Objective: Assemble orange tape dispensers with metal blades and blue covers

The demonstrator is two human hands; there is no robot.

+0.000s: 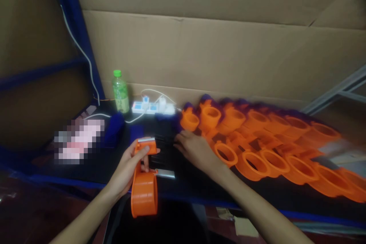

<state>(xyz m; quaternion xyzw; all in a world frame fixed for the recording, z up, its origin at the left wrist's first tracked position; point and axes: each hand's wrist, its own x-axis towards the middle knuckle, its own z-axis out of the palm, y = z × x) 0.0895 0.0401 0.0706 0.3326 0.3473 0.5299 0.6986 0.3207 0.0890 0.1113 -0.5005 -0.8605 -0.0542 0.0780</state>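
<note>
An orange plastic tape dispenser (144, 194), with a round hub at its lower end and bright metal strips, is held in my left hand (126, 169). The thumb presses on its upper block, and one metal strip sticks out to the right. My right hand (196, 150) reaches low over the dark tabletop, its fingers bent and slightly apart, with no object visible in them. Just left of its fingertips lie thin black pieces (162, 150), blurred against the black surface. Orange dispensers (254, 166) of the same kind stand in rows to the right of that hand.
A green-capped bottle (121, 95) stands at the back left beside a white power strip (153, 107) with plugs and cables. Dark blue pieces (114, 129) lie before the bottle. Cardboard (200, 53) walls the back; a blue metal post (76, 26) rises at left.
</note>
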